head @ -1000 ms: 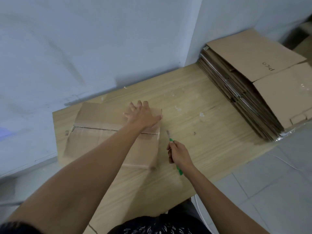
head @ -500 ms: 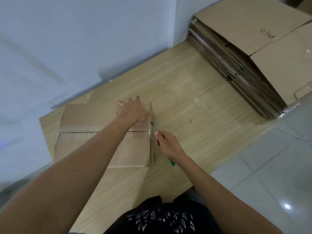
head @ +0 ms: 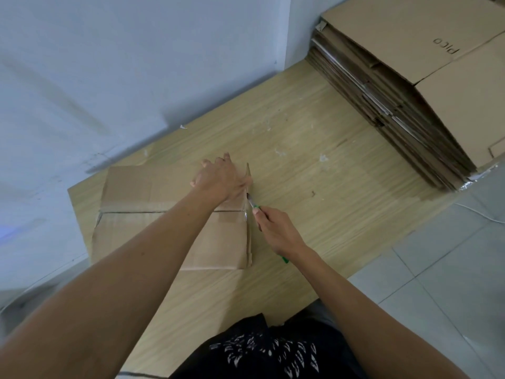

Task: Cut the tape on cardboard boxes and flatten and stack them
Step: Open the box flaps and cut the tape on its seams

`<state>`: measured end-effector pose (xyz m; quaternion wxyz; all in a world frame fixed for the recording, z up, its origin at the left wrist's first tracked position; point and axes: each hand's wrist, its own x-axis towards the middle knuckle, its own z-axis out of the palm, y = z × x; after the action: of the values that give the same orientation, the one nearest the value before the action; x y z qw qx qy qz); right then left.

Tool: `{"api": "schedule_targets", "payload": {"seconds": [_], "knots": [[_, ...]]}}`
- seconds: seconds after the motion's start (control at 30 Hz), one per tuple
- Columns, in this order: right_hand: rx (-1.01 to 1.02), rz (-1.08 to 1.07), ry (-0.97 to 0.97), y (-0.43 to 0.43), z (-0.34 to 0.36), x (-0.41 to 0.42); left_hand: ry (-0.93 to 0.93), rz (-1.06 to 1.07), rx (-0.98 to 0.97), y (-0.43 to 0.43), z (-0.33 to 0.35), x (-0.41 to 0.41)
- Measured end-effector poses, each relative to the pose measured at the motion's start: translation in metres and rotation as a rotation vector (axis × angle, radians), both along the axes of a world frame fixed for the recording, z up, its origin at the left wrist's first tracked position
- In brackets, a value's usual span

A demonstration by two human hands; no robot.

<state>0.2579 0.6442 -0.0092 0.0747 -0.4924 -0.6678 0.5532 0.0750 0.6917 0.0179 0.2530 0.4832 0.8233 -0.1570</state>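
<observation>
Head view: closest in, a dark printed garment [head: 273, 351] is seen at the bottom edge, and 2 bare forearms are stretched forward over it. A little farther out, the right hand [head: 276, 231] is curled tightly round a green-handled knife [head: 255, 206], whose green end sticks out behind the wrist. The blade is laid against the right edge of the box [head: 169, 236], close to where a taped seam [head: 131, 210] crosses the top from left to right. The box is set on the left part of a wooden board [head: 300, 149], low and nearly flat, with 1 narrow flap raised along its right edge. Beyond the knife, the left hand [head: 218, 179] is pressed flat on the box top, fingers extended and spread, the thumb lying beside the raised flap. Grey floor tiles [head: 451, 269] are seen to the right of the board. Farthest away, at the right end of the board and well apart from the box, a tall stack [head: 410, 91] of flattened boxes is piled against the pale wall [head: 136, 64]; lettering is printed on its top sheet.
</observation>
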Motion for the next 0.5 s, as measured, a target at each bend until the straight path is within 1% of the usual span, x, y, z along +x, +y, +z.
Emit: {"api": "schedule_targets", "payload": {"seconds": [0.13,0.3,0.43,0.5], "knots": [[-0.003,0.04,-0.026,0.001,0.001,-0.001,0.008,0.009,0.002,-0.001,0.002,0.003],[-0.077,0.138,-0.008,0.006,0.011,0.004,0.021,0.013,0.021,-0.004,0.001,0.009],[-0.181,0.195,0.015,-0.004,0.012,0.017,0.032,0.002,0.025,-0.007,-0.003,0.011],[-0.186,0.236,0.001,-0.009,0.012,0.023,0.018,0.024,0.043,-0.009,-0.001,0.013]]}}
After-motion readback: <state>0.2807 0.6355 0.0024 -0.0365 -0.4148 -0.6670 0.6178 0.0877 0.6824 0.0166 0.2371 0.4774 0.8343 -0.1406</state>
